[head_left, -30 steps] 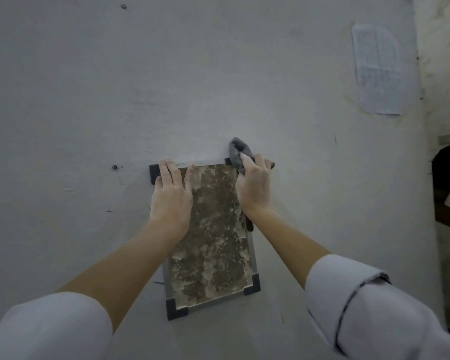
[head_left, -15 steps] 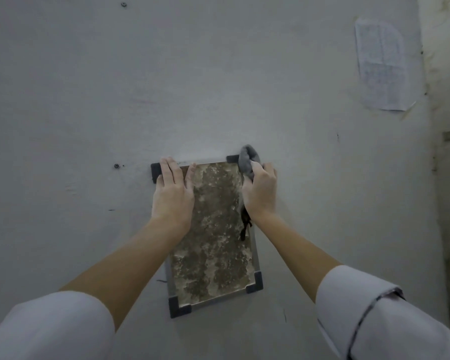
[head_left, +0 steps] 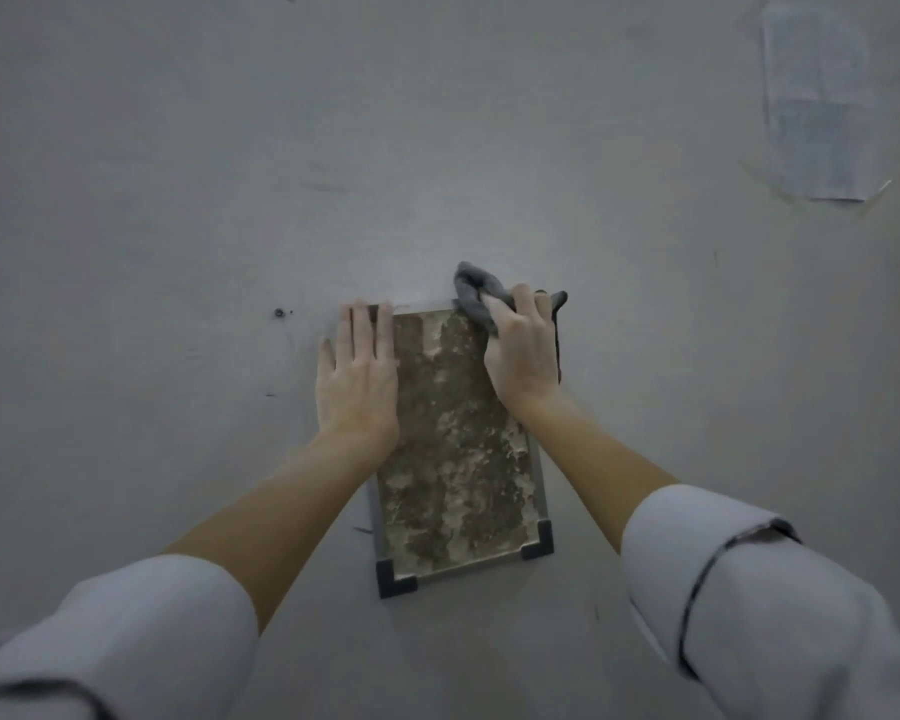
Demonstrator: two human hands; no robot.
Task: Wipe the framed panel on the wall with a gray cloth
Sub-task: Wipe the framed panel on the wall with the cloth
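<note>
A framed panel [head_left: 453,459] with a mottled brown face, a thin grey frame and dark corner pieces hangs on the pale wall. My left hand [head_left: 357,371] lies flat with fingers spread on the panel's upper left part, covering that corner. My right hand [head_left: 523,350] presses a bunched gray cloth [head_left: 476,293] against the panel's upper right corner. The cloth sticks out above my fingers and past the frame's right edge.
A sheet of paper [head_left: 817,101] is stuck to the wall at the upper right. A small screw or hole [head_left: 279,312] sits in the wall left of the panel. A wall corner runs down the far right edge.
My right hand with the cloth has shifted slightly along the panel's top right corner. The left hand stays flat on the upper left. The dark figure at the right edge has left view.
</note>
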